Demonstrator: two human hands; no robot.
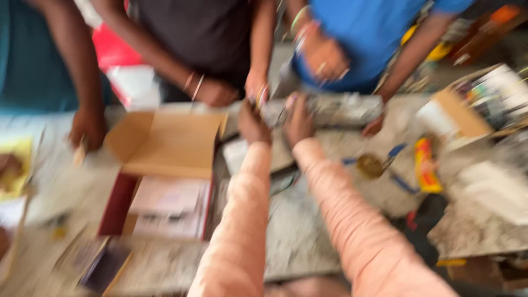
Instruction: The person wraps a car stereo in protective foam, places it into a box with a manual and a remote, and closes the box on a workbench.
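both hands, the left hand [252, 122] and right hand [298, 120], reach to a blurred small greyish object [278, 113] at the counter's [297, 231] far edge; their grip can't be told.

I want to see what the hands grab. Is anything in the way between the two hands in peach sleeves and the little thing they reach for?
Nothing visible does. The left hand and right hand already sit at a small blurred object; it is too blurred to identify.
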